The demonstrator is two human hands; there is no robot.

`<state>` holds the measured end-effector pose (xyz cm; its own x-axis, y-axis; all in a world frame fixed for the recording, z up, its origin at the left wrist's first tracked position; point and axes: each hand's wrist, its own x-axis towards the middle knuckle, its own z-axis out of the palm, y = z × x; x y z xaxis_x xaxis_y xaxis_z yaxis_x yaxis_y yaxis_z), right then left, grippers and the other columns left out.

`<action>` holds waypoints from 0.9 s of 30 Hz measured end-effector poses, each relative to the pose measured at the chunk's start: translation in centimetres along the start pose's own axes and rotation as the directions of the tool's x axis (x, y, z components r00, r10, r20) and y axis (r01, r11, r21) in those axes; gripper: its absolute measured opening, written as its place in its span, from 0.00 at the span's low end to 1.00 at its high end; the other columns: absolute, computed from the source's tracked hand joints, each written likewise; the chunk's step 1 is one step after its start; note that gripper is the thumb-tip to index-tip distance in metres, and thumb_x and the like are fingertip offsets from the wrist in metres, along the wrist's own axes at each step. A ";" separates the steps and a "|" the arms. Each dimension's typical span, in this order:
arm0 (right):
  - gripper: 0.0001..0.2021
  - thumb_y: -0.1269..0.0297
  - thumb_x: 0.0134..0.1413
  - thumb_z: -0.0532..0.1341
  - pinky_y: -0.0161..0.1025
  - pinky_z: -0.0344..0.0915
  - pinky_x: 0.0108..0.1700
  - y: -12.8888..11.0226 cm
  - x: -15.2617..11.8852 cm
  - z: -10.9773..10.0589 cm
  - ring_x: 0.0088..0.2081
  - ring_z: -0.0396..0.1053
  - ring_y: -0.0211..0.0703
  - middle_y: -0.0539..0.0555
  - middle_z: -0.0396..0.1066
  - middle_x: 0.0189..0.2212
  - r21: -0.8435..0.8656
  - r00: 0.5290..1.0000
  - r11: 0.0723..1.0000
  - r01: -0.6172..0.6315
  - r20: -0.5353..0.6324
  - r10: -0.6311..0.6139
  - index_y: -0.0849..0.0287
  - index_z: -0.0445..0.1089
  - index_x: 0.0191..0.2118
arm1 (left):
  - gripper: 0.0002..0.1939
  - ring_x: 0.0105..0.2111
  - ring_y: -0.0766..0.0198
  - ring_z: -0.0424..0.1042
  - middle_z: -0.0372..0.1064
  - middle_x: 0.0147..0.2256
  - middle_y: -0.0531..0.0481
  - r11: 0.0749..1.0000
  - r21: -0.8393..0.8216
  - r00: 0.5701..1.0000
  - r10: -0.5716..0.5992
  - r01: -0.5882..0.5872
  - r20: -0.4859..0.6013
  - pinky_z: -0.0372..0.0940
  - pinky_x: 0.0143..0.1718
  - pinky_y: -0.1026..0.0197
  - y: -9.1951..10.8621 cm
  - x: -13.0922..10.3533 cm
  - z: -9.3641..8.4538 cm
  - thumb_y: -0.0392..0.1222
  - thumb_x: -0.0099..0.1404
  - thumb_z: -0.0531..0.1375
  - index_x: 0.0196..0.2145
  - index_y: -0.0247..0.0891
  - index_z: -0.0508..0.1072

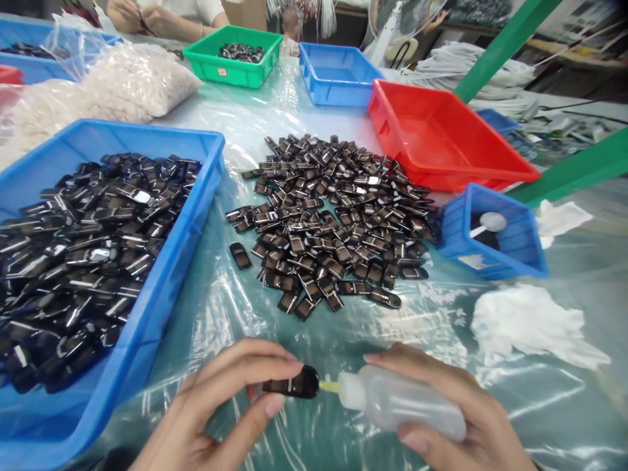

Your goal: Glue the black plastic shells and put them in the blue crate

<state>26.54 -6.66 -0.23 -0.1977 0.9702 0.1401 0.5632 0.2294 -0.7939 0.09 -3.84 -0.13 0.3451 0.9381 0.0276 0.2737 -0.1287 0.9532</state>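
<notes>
Between thumb and fingers, my left hand (235, 392) pinches a small glossy black plastic casing (301, 383) with a rounded end facing right. My right hand (451, 405) is wrapped round a translucent squeeze bottle (407, 399) lying on its side, its white cap and thin yellow nozzle (330, 386) pointing left. The nozzle tip meets or nearly meets the casing's rounded end; I cannot tell whether they touch. Beyond my hands spreads a heap of similar dark casings (338, 229). One single casing (240, 256) lies apart at the heap's left side.
On the left stands a large blue bin (189, 229) full of casings. A small blue box (500, 261), a white cloth (534, 327) and a red tray (451, 137) are at right. Farther back are a green tray (230, 75), another blue tray (338, 95), a plastic bag (142, 78) and a person's hands (161, 21).
</notes>
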 end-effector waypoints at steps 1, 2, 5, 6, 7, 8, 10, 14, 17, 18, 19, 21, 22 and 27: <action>0.16 0.56 0.53 0.65 0.34 0.75 0.30 0.0 0.1 0.0 0.35 0.78 0.46 0.48 0.78 0.39 0.029 1.000 0.999 -0.013 0.001 0.013 0.38 0.71 0.49 | 0.15 0.43 0.61 0.75 0.76 0.43 0.58 1.000 0.002 1.000 -0.023 0.023 -0.016 0.71 0.39 0.68 0.1 0.0 0.0 0.35 0.62 0.62 0.42 0.57 0.77; 0.16 0.59 0.53 0.65 0.34 0.75 0.30 0.0 0.1 0.0 0.35 0.78 0.45 0.48 0.78 0.38 0.053 0.999 0.998 -0.037 -0.004 0.038 0.39 0.72 0.48 | 0.14 0.44 0.60 0.74 0.76 0.43 0.57 0.999 0.007 0.998 -0.053 0.054 -0.039 0.71 0.39 0.68 0.1 0.1 0.0 0.36 0.62 0.62 0.42 0.56 0.78; 0.12 0.61 0.51 0.65 0.34 0.75 0.29 0.0 0.3 -0.1 0.32 0.78 0.45 0.48 0.80 0.36 0.098 0.987 0.985 -0.145 -0.053 0.150 0.43 0.76 0.44 | 0.10 0.43 0.61 0.74 0.75 0.43 0.55 0.980 0.015 0.970 -0.195 0.199 -0.146 0.71 0.39 0.68 0.3 0.2 0.0 0.41 0.63 0.61 0.42 0.53 0.77; 0.12 0.61 0.52 0.64 0.33 0.75 0.29 0.1 0.5 -0.2 0.33 0.78 0.45 0.48 0.80 0.37 0.113 0.979 0.978 -0.177 -0.080 0.187 0.44 0.76 0.43 | 0.10 0.40 0.62 0.74 0.75 0.41 0.54 0.967 0.014 0.952 -0.248 0.254 -0.177 0.70 0.38 0.69 0.3 0.3 -0.1 0.44 0.64 0.60 0.43 0.52 0.77; 0.12 0.61 0.52 0.64 0.33 0.76 0.31 0.2 0.6 -0.3 0.35 0.78 0.46 0.49 0.80 0.38 0.126 0.972 0.973 -0.195 -0.106 0.208 0.45 0.76 0.44 | 0.11 0.37 0.63 0.74 0.74 0.38 0.53 0.953 0.012 0.935 -0.295 0.303 -0.194 0.70 0.37 0.69 0.3 0.4 -0.2 0.47 0.64 0.59 0.44 0.51 0.76; 0.13 0.61 0.53 0.64 0.34 0.76 0.35 0.3 0.8 -0.4 0.39 0.78 0.46 0.49 0.79 0.41 0.138 0.967 0.970 -0.199 -0.135 0.218 0.45 0.75 0.45 | 0.13 0.34 0.63 0.74 0.74 0.34 0.53 0.940 0.011 0.922 -0.333 0.341 -0.198 0.70 0.35 0.69 0.3 0.4 -0.3 0.50 0.65 0.58 0.46 0.50 0.75; 0.14 0.63 0.53 0.64 0.36 0.75 0.42 0.4 1.3 -0.6 0.44 0.77 0.47 0.49 0.78 0.44 0.162 0.957 0.969 -0.187 -0.194 0.217 0.45 0.74 0.47 | 0.15 0.31 0.64 0.73 0.71 0.27 0.54 0.928 0.018 0.916 -0.365 0.373 -0.166 0.69 0.33 0.69 0.2 0.6 -0.6 0.52 0.66 0.56 0.47 0.49 0.74; 0.08 0.65 0.55 0.62 0.33 0.74 0.44 0.9 1.9 0.0 0.42 0.77 0.41 0.48 0.79 0.39 0.178 0.945 0.968 -0.176 -0.246 0.217 0.48 0.73 0.42 | 0.16 0.30 0.63 0.73 0.71 0.26 0.55 0.930 0.029 0.926 -0.363 0.367 -0.104 0.69 0.33 0.67 0.3 0.6 -0.7 0.54 0.67 0.55 0.47 0.50 0.75; 0.10 0.69 0.57 0.61 0.29 0.71 0.47 1.3 1.5 0.9 0.42 0.76 0.36 0.47 0.77 0.38 0.122 0.954 0.983 -0.139 -0.251 0.166 0.48 0.70 0.44 | 0.14 0.31 0.62 0.74 0.72 0.27 0.55 0.921 0.030 0.915 -0.380 0.387 -0.134 0.69 0.34 0.66 0.6 0.5 -0.2 0.53 0.66 0.56 0.44 0.49 0.76; 0.11 0.69 0.58 0.60 0.29 0.70 0.49 1.3 1.2 1.2 0.44 0.75 0.36 0.47 0.76 0.40 0.093 0.956 0.988 -0.124 -0.254 0.144 0.48 0.69 0.45 | 0.13 0.31 0.62 0.74 0.73 0.28 0.55 0.927 0.033 0.921 -0.368 0.375 -0.130 0.68 0.34 0.66 0.7 0.4 0.0 0.52 0.66 0.56 0.43 0.49 0.77; 0.12 0.70 0.59 0.59 0.30 0.68 0.51 1.4 1.0 1.3 0.46 0.73 0.36 0.49 0.75 0.42 0.064 0.958 0.992 -0.110 -0.257 0.123 0.49 0.68 0.47 | 0.11 0.31 0.62 0.74 0.74 0.30 0.55 0.937 0.036 0.933 -0.340 0.347 -0.121 0.68 0.33 0.66 0.7 0.3 0.3 0.50 0.66 0.57 0.42 0.50 0.77; 0.12 0.69 0.61 0.57 0.32 0.67 0.53 1.2 0.6 1.4 0.48 0.72 0.37 0.51 0.74 0.44 0.006 0.961 0.995 -0.095 -0.262 0.094 0.50 0.67 0.49 | 0.09 0.32 0.62 0.75 0.76 0.33 0.55 0.965 0.028 0.962 -0.257 0.260 -0.093 0.68 0.33 0.67 0.7 0.0 0.8 0.47 0.66 0.57 0.41 0.50 0.77; 0.11 0.68 0.62 0.56 0.33 0.67 0.53 1.0 0.5 1.4 0.49 0.71 0.38 0.51 0.74 0.44 -0.025 0.962 0.996 -0.088 -0.261 0.078 0.50 0.66 0.49 | 0.08 0.33 0.62 0.75 0.77 0.35 0.55 0.977 0.015 0.974 -0.213 0.214 -0.079 0.68 0.34 0.67 0.6 -0.1 1.0 0.45 0.66 0.58 0.40 0.50 0.77; 0.15 0.64 0.60 0.58 0.37 0.72 0.46 -0.8 0.8 1.7 0.45 0.73 0.42 0.54 0.73 0.43 -0.222 0.997 0.975 0.017 -0.068 -0.033 0.52 0.61 0.52 | 0.09 0.34 0.62 0.75 0.76 0.35 0.53 0.995 -0.026 0.995 -0.093 0.092 -0.027 0.70 0.35 0.67 0.3 -0.5 1.2 0.38 0.66 0.58 0.41 0.48 0.76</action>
<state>24.60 -6.19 -0.49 -0.1614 0.9652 0.2059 0.7238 0.2577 -0.6401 1.10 -4.76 -0.22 0.2943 0.9542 -0.0530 0.2805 -0.0332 0.9593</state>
